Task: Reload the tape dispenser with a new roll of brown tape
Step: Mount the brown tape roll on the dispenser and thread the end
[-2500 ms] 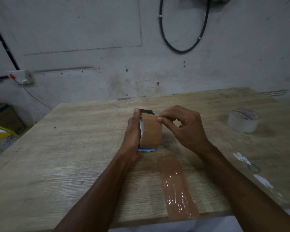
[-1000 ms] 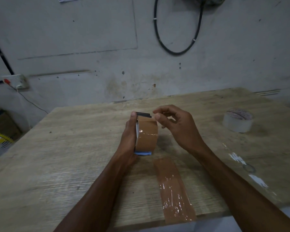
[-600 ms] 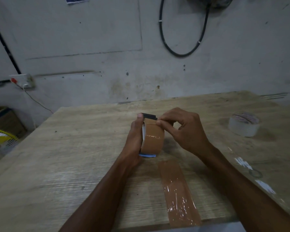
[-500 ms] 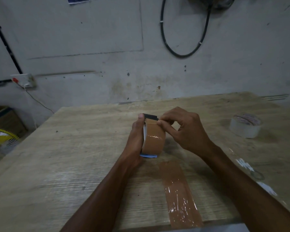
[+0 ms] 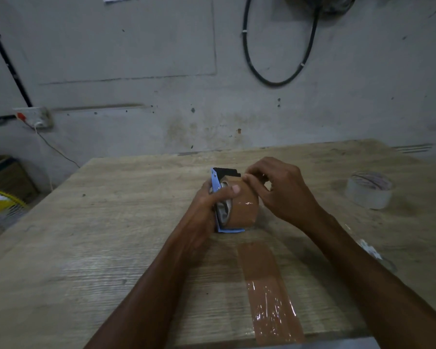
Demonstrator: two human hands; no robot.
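Note:
A roll of brown tape (image 5: 243, 210) sits in a blue tape dispenser (image 5: 215, 178) with a black top part, held upright just above the wooden table (image 5: 86, 235). My left hand (image 5: 209, 205) grips the dispenser from the left side, with the thumb lying over the roll's rim. My right hand (image 5: 280, 190) reaches over from the right and pinches at the top of the roll with thumb and fingertips, close to the black part. The roll's right side is hidden behind that hand.
A strip of brown tape (image 5: 269, 293) is stuck flat on the table, running to the near edge. A whitish tape roll (image 5: 369, 190) lies at the right. Off the table's left side are a yellow fan (image 5: 0, 210) and a box. A black cable hangs on the wall.
The dispenser has turned so its blue side plate and the roll's core face me. My left thumb moved onto the roll's rim. My right hand stays pinching at the top.

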